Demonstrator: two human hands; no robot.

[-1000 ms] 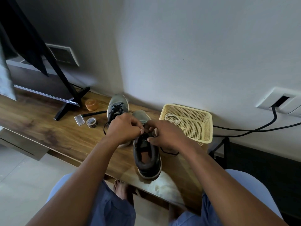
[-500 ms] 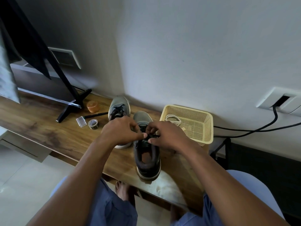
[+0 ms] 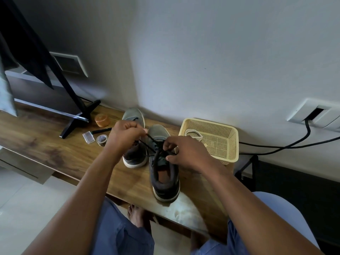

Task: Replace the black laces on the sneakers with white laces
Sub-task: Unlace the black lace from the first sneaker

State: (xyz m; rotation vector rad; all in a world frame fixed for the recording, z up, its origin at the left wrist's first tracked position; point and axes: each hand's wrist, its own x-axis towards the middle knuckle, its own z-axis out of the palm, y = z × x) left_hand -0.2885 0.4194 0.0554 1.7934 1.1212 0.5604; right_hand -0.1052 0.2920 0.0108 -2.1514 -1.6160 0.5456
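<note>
Left hand pinches the black lace and holds it up-left, above the far sneaker. Lace runs taut down-right to the eyelets of the near sneaker, which stands on the table heel toward the camera. Right hand pinches the lace at the tongue. White laces lie in the basket, just right of that hand.

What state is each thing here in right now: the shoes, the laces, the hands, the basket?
Near sneaker: upright on the table, black lace partly undone.
Black lace: pulled taut up to the left.
Left hand: pinches the black lace.
Right hand: fingers curled at the eyelets.
Far sneaker: upright, mostly hidden.
Basket: open, holds white laces, coiled.
</note>
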